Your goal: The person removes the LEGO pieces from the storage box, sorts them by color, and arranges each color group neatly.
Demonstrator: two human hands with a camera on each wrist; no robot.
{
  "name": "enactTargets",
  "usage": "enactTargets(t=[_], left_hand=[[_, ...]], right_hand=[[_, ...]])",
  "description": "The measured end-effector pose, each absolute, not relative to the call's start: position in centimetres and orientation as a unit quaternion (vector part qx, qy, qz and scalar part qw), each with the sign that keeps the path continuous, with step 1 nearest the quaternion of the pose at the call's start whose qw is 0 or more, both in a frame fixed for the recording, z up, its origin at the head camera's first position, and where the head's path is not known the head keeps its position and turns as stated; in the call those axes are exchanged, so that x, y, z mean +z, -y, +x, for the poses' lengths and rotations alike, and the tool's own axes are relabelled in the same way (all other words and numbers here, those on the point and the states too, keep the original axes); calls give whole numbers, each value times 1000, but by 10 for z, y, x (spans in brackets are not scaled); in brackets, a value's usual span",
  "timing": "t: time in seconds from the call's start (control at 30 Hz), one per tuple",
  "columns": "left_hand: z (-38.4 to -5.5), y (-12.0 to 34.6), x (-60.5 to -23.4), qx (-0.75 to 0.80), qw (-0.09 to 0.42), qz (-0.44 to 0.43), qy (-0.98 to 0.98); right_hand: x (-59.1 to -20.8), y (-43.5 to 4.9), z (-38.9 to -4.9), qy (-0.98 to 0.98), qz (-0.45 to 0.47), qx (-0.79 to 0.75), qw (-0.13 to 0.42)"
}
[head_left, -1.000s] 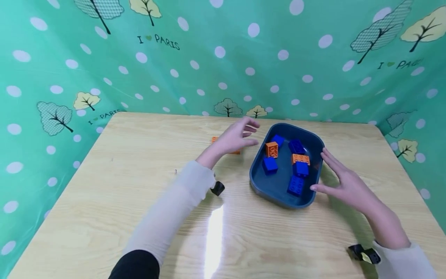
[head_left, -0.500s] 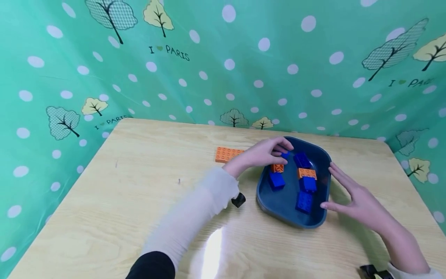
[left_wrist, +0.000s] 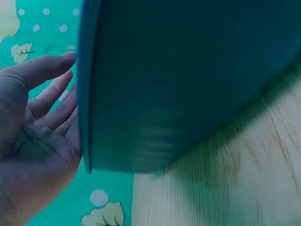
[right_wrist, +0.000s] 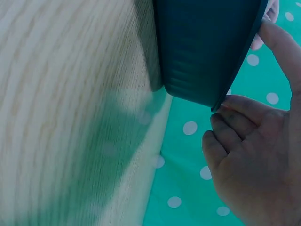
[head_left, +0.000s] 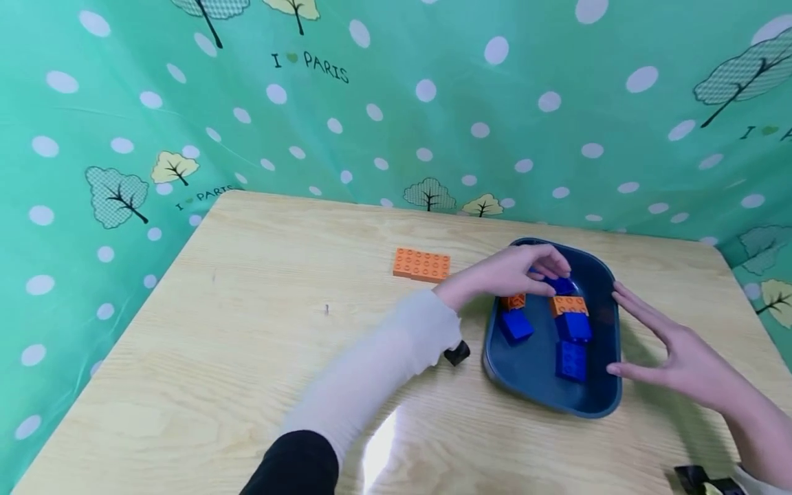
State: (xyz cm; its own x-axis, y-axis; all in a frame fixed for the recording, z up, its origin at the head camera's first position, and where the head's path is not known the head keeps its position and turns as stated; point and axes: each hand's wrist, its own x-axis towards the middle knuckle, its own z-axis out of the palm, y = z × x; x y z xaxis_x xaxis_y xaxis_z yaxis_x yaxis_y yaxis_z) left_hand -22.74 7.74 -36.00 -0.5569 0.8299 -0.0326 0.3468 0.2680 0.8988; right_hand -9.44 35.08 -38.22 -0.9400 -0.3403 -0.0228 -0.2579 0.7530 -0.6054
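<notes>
A dark blue plastic bin (head_left: 520, 385) holds several blue and orange toy building bricks. My left hand (head_left: 504, 275) is over its back left part, fingers loosely bent above a dark blue brick (head_left: 562, 286); nothing shows in its grasp. In the left wrist view the bin's rim hides part of the left fingertips. Fingers and thumb of my right hand (head_left: 674, 354) are spread along the bin's right rim, touching it. Inside lie an orange brick (head_left: 569, 304), blue bricks (head_left: 573, 327) and another orange brick (head_left: 513, 301), partly behind the left wrist.
A flat orange brick piece (head_left: 422, 265) lies on the wooden table (head_left: 278, 330), left of the bin. Behind the table hangs a green dotted cloth (head_left: 371, 124). A small dark mark (head_left: 326, 309) shows on the tabletop.
My left hand has moved right, from beside the bin to over its inside, uncovering the orange brick piece on the table. My right hand stays at the rim. The head view has shifted.
</notes>
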Motion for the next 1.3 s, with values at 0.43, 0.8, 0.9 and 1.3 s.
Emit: enactTargets(t=[0.43,0.8,0.9,1.3], left_hand=[[-212,-112,-373,232,215,362,-877],[-215,-115,-369,186,211,372,-885],[-215,-117,-370,167,229,379,-881],[-214,-123,-375,114,253,432,-858]], right_hand=[[-380,-348,-89,-937,-158,-305,64],[-374,-347,-98,-937,-147,-309,78],[-375,-348,-97,-935,-141,-314,86],[-377,-350,-95,-942,-125,-299,91]])
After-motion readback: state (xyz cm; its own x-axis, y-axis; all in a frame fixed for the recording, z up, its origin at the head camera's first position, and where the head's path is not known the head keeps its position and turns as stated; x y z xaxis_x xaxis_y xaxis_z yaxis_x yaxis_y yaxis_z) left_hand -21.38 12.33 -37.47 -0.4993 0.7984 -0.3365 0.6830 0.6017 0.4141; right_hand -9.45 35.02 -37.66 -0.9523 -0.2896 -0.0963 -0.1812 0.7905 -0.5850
